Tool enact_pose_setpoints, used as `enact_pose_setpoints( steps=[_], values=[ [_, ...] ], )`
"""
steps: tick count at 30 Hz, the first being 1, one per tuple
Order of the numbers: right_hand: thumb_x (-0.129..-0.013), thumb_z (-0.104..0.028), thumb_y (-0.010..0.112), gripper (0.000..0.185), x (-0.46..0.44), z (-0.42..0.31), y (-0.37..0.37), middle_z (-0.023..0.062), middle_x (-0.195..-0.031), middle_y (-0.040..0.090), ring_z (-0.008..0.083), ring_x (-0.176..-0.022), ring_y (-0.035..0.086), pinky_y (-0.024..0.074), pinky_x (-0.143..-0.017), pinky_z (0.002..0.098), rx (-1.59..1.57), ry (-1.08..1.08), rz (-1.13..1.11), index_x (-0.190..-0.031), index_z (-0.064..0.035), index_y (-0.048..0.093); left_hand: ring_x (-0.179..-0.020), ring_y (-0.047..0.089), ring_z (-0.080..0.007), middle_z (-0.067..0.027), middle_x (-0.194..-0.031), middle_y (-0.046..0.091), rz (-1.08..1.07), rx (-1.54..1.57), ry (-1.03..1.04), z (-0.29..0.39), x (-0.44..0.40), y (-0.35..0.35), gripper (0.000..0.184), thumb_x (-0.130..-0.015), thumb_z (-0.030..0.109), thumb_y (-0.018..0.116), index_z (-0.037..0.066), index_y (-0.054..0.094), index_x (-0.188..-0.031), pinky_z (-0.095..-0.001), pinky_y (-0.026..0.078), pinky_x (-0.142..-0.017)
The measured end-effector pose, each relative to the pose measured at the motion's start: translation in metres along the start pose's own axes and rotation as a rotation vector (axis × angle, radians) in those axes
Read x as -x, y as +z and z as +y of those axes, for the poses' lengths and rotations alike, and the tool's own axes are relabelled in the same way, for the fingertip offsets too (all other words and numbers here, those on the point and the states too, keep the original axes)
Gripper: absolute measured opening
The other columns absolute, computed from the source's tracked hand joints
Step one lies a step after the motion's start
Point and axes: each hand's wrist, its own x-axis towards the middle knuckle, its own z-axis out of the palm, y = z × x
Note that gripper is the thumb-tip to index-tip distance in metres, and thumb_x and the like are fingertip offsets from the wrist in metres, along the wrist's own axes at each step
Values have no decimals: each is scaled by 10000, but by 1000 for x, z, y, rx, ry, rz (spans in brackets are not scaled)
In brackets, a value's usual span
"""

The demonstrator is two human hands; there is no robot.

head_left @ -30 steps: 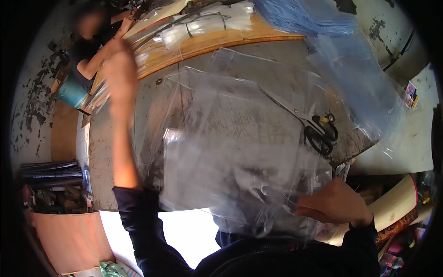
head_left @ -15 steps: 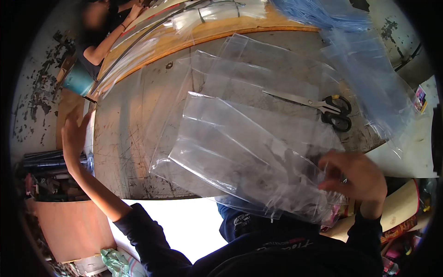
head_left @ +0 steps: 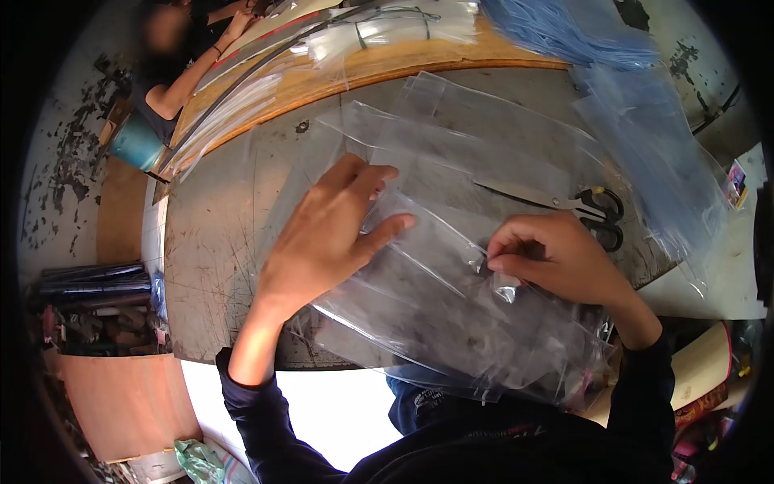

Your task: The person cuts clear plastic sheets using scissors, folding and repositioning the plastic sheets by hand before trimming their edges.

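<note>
The fingers of the right hand [head_left: 568, 260], at three o'clock from the middle of the view, are closed in a pinch on the crinkled edge of the clear plastic sheets [head_left: 419, 298]. The fingers of the left hand [head_left: 318, 234], at nine o'clock, are spread, with the thumb apart from them; the palm faces down over the same sheets, and I cannot tell whether the fingertips press on them. The sheets overlap loosely under and between both hands, fanning out towards twelve o'clock and hanging over the near edge of the counter [head_left: 214, 242] at five.

Just beyond the right hand, between two and three o'clock, lie the scissors [head_left: 556, 202], their black handles towards three and their blades towards ten. Past them, between one and two, bluish plastic sheets [head_left: 645, 137] drape down in a heap.

At twelve o'clock, a tied bundle of clear plastic [head_left: 395, 32] rests on a wooden board [head_left: 306, 90]. At ten, a co-worker [head_left: 153, 89] reaches over that board, near a teal bucket [head_left: 137, 145]. Dark rolls [head_left: 93, 282] lie at nine, and a cream roll [head_left: 701, 367] leans at four.
</note>
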Motion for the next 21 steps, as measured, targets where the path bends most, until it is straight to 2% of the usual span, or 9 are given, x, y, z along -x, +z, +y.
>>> enact_pose_setpoints(
  steps=[3, 7, 9, 14, 15, 17, 19, 20, 21],
  values=[
    [-839, -72, 591, 103, 3, 0, -1, 58, -631, 603, 91, -546, 548, 429, -530, 230, -100, 83, 18, -841, 31, 593, -852, 602, -202, -74, -952, 611, -89, 303, -80, 0, -7, 1, 405, -722, 168, 740, 46, 590, -1078, -319, 482, -716],
    [-883, -44, 525, 111, -1, 7, 0, 43, -617, 586, 81, -525, 527, 402, -495, 209, -301, 102, -8, -861, 36, 597, -864, 601, -202, -58, -966, 617, -60, 311, -100, 2, -11, 1, 432, -679, 181, 773, 80, 603, -1063, -343, 460, -767],
    [-893, -53, 516, 123, -1, 8, 2, 46, -620, 586, 81, -527, 525, 403, -496, 210, -309, 99, -14, -866, 38, 594, -864, 598, -174, -32, -954, 628, 215, -146, 321, 13, -13, 6, 408, -652, 201, 785, 99, 608, -1006, -370, 429, -810],
    [-915, -78, 497, 138, -1, 0, 6, 51, -621, 582, 84, -535, 529, 411, -506, 218, -298, 80, -52, -896, 25, 586, -766, 587, -142, 3, -836, 634, -90, 113, 363, 28, -5, 20, 268, -681, 210, 766, 115, 627, -890, -334, 387, -763],
    [-917, -75, 486, 129, -1, -1, 5, 55, -622, 570, 107, -540, 541, 424, -521, 237, -240, 56, -62, -920, 10, 582, -734, 582, -136, 17, -789, 632, -199, 160, 316, 29, -5, 20, 221, -697, 208, 756, 120, 634, -859, -314, 375, -739],
    [-920, -73, 475, 126, 4, 0, 1, 60, -623, 559, 129, -545, 553, 437, -536, 256, -185, 32, -62, -945, -4, 578, -691, 569, -141, 23, -719, 616, -189, 225, 314, 28, -9, 21, 159, -720, 196, 741, 121, 651, -827, -300, 355, -709],
    [-895, -43, 484, 123, 13, 4, -5, 114, -788, 555, 219, -691, 593, 466, -628, 326, 156, -70, 183, -985, -9, 560, -700, 575, -123, 19, -745, 635, -274, 238, 268, 30, -10, 18, 139, -730, 178, 735, 119, 658, -828, -298, 351, -720],
    [-895, -43, 484, 123, 15, 7, -8, 114, -788, 555, 219, -691, 593, 466, -628, 326, 157, -68, 186, -985, -9, 560, -700, 575, -123, 19, -745, 635, -274, 238, 271, 30, -11, 19, 139, -730, 178, 735, 119, 658, -828, -298, 351, -720],
    [-871, -26, 502, 148, 16, 11, -13, 139, -892, 526, 258, -797, 578, 463, -684, 351, 444, -97, 356, -1009, -7, 553, -689, 585, -127, 9, -754, 645, -271, 338, 265, 29, -12, 21, 119, -741, 163, 726, 109, 660, -824, -294, 356, -697]
  ],
)
